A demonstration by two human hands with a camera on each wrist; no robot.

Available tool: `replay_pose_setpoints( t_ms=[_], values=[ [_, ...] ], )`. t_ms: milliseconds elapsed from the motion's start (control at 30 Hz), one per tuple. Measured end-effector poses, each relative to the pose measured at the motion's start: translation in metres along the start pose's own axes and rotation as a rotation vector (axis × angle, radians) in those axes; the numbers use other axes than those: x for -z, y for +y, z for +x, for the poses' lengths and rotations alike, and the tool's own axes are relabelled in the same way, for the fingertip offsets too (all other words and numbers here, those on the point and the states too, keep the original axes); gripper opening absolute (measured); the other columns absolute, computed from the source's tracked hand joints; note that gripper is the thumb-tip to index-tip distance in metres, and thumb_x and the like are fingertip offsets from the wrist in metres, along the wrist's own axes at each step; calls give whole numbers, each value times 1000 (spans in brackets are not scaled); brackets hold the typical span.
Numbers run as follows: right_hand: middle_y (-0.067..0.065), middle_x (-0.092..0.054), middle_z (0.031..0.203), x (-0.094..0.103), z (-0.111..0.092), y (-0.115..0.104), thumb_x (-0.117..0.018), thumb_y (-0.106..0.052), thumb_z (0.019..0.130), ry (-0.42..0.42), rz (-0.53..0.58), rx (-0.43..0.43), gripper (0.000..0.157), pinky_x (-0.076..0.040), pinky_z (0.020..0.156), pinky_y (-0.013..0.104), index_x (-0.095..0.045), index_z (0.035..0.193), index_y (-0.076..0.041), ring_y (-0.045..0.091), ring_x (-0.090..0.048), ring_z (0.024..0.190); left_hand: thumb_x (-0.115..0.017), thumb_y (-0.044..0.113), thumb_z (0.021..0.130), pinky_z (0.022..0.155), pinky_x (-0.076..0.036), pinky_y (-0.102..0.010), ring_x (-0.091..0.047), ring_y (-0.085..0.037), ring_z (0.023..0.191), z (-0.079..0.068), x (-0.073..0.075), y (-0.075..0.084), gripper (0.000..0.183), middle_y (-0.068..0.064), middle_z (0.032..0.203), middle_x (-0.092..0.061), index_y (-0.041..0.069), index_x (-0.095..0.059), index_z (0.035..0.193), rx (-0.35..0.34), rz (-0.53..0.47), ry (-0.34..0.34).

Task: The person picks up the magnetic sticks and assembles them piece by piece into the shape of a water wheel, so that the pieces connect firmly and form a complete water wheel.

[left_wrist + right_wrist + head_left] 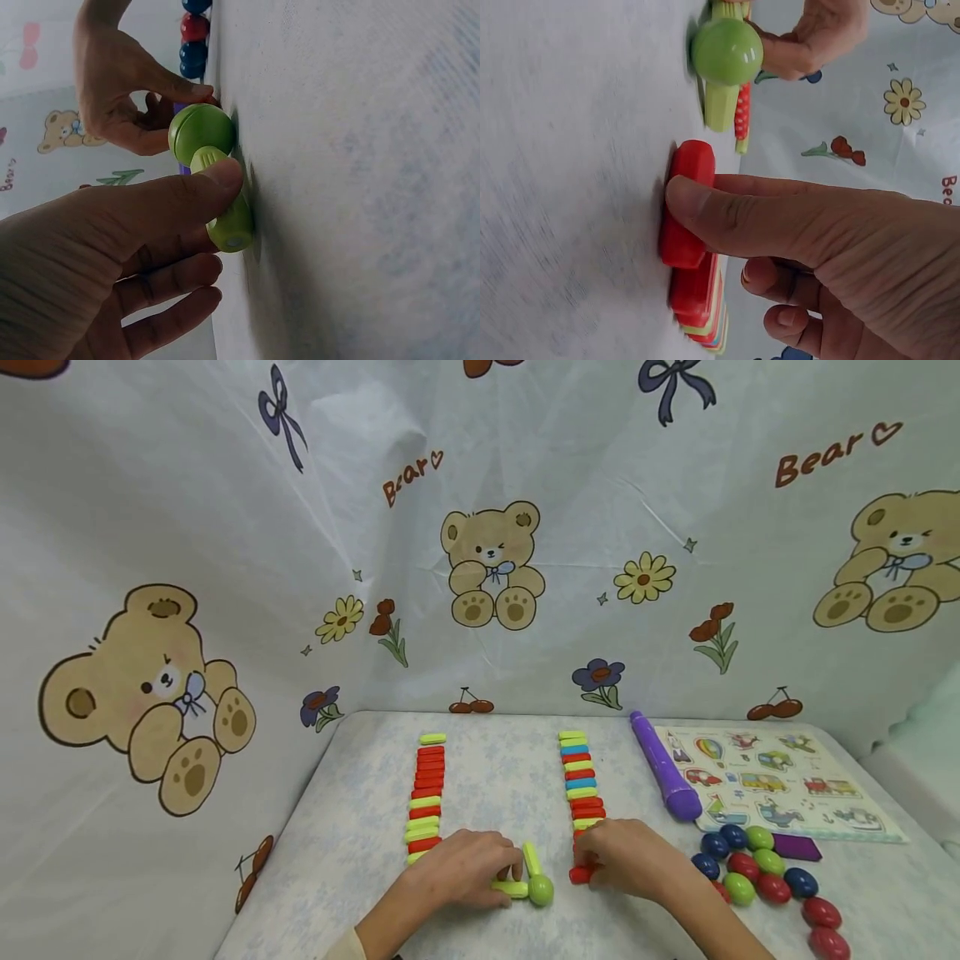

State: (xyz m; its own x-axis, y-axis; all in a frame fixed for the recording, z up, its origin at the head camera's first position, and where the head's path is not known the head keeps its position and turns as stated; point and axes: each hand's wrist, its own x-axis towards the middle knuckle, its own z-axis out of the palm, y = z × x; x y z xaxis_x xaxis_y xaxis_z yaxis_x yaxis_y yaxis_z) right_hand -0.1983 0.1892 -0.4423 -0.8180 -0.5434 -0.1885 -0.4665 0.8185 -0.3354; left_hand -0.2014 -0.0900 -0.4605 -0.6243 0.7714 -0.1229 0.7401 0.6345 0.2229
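Note:
My left hand [476, 864] pinches a short lime-green stick [512, 888] between thumb and fingers, low over the table. Touching or just beside that stick is a green ball [541, 890]; whether they are joined I cannot tell. Another lime stick [532, 858] lies behind the ball, pointing away. With thumb and fingers, my right hand [626, 857] pinches a red stick [681, 244] at the near end of the right-hand row of red, lime and blue sticks [579, 768]. A second row, of red and lime sticks [430, 774], runs up the left side, its near end partly behind my left hand.
A purple tapered stick [663, 768] lies right of the rows, beside a picture board [780, 781]. Nearer me are several red, green and blue balls [772, 887] and a purple flat piece [797, 847]. A bear-print cloth [495, 668] hangs behind the table.

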Motion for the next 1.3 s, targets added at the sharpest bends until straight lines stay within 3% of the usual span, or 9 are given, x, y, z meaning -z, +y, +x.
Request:
replay_pose_setpoints(
  t_ms=[267,433,600,767,1133,1300],
  values=[
    [-17,-69,93,-7,4,-2,-92,-15,86,104,-48,220,21,-59,77,30,-81,100,-27,-1,-58,79,-89,39,90,64,-45,-17,-51,5,73,1,0,0,22,21,82,-57,31,-76,107,8,-55,-33],
    [-16,-69,96,-11,9,-2,-88,-12,90,177,-78,319,19,-60,78,27,-82,102,-26,-1,-60,83,-83,40,96,62,-43,-14,-51,7,73,2,0,-1,14,21,87,-60,30,-77,104,-33,-50,67],
    [-14,-70,97,-15,12,-3,-88,-9,90,226,-106,371,21,-60,78,26,-81,103,-24,-1,-61,85,-79,30,101,69,-47,-11,-58,6,88,3,-2,-1,17,16,113,-65,29,-74,117,-53,57,167],
    [-12,-70,98,-19,13,-4,-89,-7,88,265,-128,390,23,-60,76,26,-79,101,-23,0,-61,84,-78,23,102,76,-49,-10,-64,6,103,2,-8,-1,22,17,126,-68,31,-75,122,-82,57,171],
    [-11,-72,107,-27,15,-5,-87,-7,89,284,-111,405,26,-61,80,26,-78,107,-23,4,-67,93,-77,26,102,66,-41,-9,-53,7,79,4,-13,0,10,18,104,-65,33,-77,109,-69,98,177],
    [-8,-71,112,-18,12,-3,-88,-10,89,257,-116,320,28,-62,80,30,-79,113,-23,8,-68,94,-79,28,100,65,-40,-9,-51,7,78,4,-12,1,11,18,101,-64,34,-78,110,-66,110,178]
  ],
)
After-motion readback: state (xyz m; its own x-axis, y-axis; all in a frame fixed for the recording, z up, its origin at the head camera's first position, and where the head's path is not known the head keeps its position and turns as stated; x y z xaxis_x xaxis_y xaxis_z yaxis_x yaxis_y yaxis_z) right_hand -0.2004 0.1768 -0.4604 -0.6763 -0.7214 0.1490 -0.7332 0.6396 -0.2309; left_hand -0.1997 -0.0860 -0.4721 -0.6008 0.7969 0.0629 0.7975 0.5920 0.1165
